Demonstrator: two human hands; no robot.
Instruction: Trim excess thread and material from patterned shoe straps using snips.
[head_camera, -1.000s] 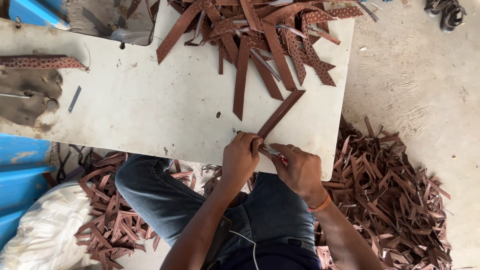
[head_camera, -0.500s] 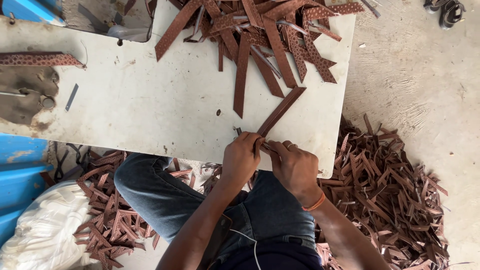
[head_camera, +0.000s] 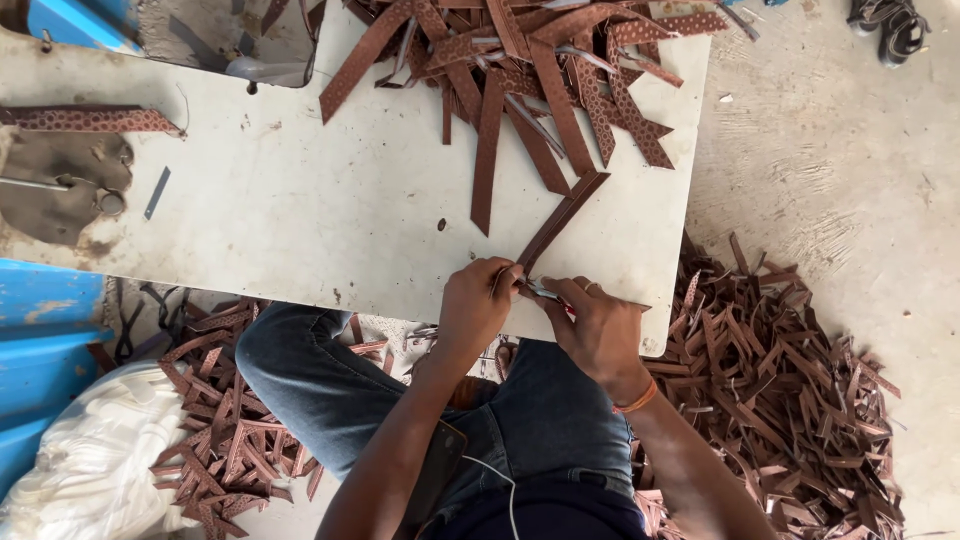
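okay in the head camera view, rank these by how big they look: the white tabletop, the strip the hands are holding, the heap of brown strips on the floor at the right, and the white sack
1. White tabletop.
2. Heap of brown strips on the floor.
3. White sack, partly cut off by the frame edge, so its rank is unsure.
4. Held strip, pinched by the left hand and right hand.

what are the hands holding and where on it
The left hand pinches the near end of a brown strip; the right hand holds a small metal tool against that end.

At the near edge of the worn white counter (head_camera: 300, 210), the left hand (head_camera: 475, 305) pinches a long brown patterned leather strip (head_camera: 560, 220). The right hand (head_camera: 600, 330) grips a thin metal tool (head_camera: 545, 293) against the strip's lower end.
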